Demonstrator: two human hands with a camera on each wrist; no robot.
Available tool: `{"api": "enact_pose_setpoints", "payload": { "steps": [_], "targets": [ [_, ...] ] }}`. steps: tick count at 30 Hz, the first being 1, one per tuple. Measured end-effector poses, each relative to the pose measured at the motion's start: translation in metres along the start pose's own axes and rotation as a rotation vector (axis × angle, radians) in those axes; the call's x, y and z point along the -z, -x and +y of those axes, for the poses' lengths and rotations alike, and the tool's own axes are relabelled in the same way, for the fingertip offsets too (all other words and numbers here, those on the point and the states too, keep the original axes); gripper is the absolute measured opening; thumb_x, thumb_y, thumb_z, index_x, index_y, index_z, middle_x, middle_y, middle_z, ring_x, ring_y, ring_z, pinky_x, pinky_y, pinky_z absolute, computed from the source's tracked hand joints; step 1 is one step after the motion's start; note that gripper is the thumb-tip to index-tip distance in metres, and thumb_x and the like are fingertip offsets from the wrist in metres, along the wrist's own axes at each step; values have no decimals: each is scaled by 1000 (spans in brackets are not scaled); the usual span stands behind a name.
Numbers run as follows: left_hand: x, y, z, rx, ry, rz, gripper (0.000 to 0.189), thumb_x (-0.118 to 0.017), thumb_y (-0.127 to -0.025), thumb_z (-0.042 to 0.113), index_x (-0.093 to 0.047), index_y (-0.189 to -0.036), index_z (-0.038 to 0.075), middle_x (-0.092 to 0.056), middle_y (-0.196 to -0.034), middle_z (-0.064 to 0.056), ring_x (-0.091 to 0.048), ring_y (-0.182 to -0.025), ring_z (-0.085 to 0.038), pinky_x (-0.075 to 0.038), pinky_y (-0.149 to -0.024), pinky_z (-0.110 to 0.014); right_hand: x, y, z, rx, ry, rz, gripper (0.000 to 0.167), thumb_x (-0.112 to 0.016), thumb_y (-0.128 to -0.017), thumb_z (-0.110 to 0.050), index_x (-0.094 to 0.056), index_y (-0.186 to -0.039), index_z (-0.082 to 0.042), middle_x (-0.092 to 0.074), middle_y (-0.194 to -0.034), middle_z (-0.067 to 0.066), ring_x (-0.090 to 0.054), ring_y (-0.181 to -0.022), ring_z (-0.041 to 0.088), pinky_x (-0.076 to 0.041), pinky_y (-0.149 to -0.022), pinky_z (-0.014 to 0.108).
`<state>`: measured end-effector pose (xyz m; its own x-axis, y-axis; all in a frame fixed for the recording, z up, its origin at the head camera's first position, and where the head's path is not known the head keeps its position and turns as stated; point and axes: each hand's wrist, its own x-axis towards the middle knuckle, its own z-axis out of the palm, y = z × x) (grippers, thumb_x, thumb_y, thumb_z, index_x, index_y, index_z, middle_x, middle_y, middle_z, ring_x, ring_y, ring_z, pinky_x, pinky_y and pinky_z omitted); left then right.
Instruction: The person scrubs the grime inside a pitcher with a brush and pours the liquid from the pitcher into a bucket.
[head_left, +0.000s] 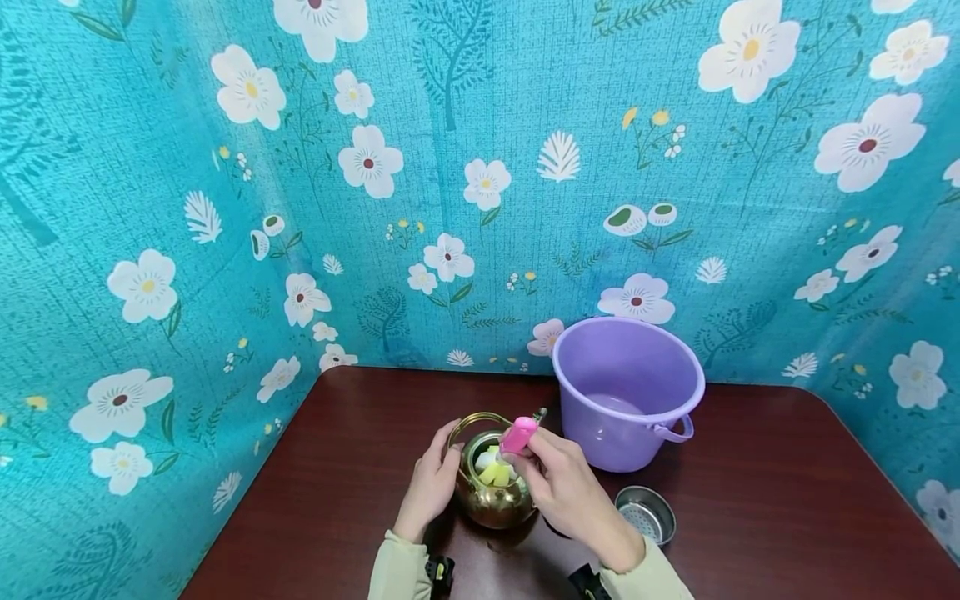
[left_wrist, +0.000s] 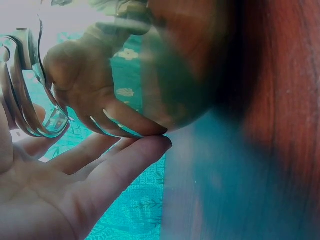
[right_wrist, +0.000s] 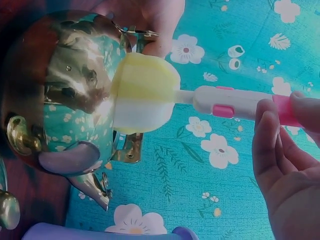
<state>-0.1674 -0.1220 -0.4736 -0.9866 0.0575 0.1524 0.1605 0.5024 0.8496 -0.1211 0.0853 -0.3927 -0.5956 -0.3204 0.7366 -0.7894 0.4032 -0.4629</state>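
A brass teapot with a hoop handle stands lidless on the dark table. My left hand holds it by its left side, near the handle; in the left wrist view the fingertips touch its shiny round body. My right hand grips the pink end of a sponge brush with a white and pink handle. Its yellow and white sponge head sits at the teapot's mouth, partly inside. The spout points toward the bucket side.
A purple bucket stands behind and right of the teapot, its handle hanging at the right. A round perforated metal strainer lies to the right of my right forearm. A flowered blue cloth hangs behind the wooden table.
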Motion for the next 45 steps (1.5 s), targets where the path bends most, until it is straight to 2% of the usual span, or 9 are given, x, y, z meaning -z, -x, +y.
{"api": "enact_pose_setpoints", "payload": {
  "steps": [9, 14, 17, 24, 32, 35, 38, 41, 45],
  "targets": [
    [1, -1, 0, 2, 25, -10, 41, -42, -102, 22, -46, -142, 23, -67, -124, -9, -59, -120, -26, -44, -99, -50, 1, -2, 2, 19, 35, 6, 14, -66, -87, -1, -63, -94, -12, -63, -91, -3, -59, -79, 8, -45, -73, 13],
    [1, -1, -1, 6, 26, -22, 42, -41, -102, 19, -46, -143, 21, -66, -124, -12, -61, -115, -25, -46, -93, -46, 2, -2, 2, 18, 52, 1, 13, -67, -86, -2, -63, -92, -12, -62, -89, -4, -57, -77, 6, -44, -72, 12],
    [1, -2, 0, 9, 21, -26, 42, -41, -101, 18, -46, -143, 21, -66, -124, -15, -63, -107, -22, -46, -85, -40, 2, -2, 2, 21, 65, 0, 13, -67, -86, -1, -62, -91, -13, -61, -87, -4, -56, -75, 6, -43, -70, 12],
    [2, -2, 1, 32, 52, -47, 43, -43, -102, 20, -45, -145, 22, -65, -124, -16, -58, -64, -14, -46, -68, -31, 1, 0, 3, 48, 89, 0, 17, -66, -86, 0, -63, -96, -13, -57, -86, -5, -53, -74, 5, -43, -68, 13],
    [2, -1, 2, 42, 61, -40, 43, -45, -101, 21, -46, -144, 26, -69, -111, -12, -55, -56, -10, -47, -64, -28, -4, 3, 2, 102, 126, 23, 21, -65, -88, -4, -65, -106, -15, -64, -98, -5, -62, -86, 7, -48, -78, 17],
    [2, -1, 2, 34, 49, -27, 43, -46, -101, 20, -47, -143, 27, -68, -106, -11, -59, -63, -14, -48, -70, -31, -7, 4, 3, 154, 130, 50, 15, -59, -94, -11, -66, -107, -14, -65, -101, -4, -64, -89, 8, -49, -81, 19],
    [1, -1, 3, 16, 37, -4, 42, -48, -100, 20, -48, -142, 26, -65, -122, -11, -65, -94, -22, -49, -85, -41, -9, 6, 3, 189, 138, 64, 19, -52, -100, -18, -66, -109, -11, -65, -102, -3, -64, -90, 8, -49, -82, 19],
    [1, 0, 3, 6, 37, 12, 42, -48, -100, 20, -50, -142, 25, -54, -142, -6, -54, -123, -24, -43, -99, -48, -10, 6, 4, 213, 139, 66, 23, -48, -101, -20, -67, -109, -8, -66, -103, -2, -65, -92, 9, -49, -84, 20],
    [1, 0, 3, 12, 40, 9, 42, -48, -100, 20, -49, -142, 27, -53, -143, -7, -54, -123, -26, -43, -98, -49, -10, 6, 5, 240, 136, 66, 23, -48, -101, -18, -66, -108, -6, -65, -103, -2, -65, -92, 10, -50, -84, 20]
  ]
}}
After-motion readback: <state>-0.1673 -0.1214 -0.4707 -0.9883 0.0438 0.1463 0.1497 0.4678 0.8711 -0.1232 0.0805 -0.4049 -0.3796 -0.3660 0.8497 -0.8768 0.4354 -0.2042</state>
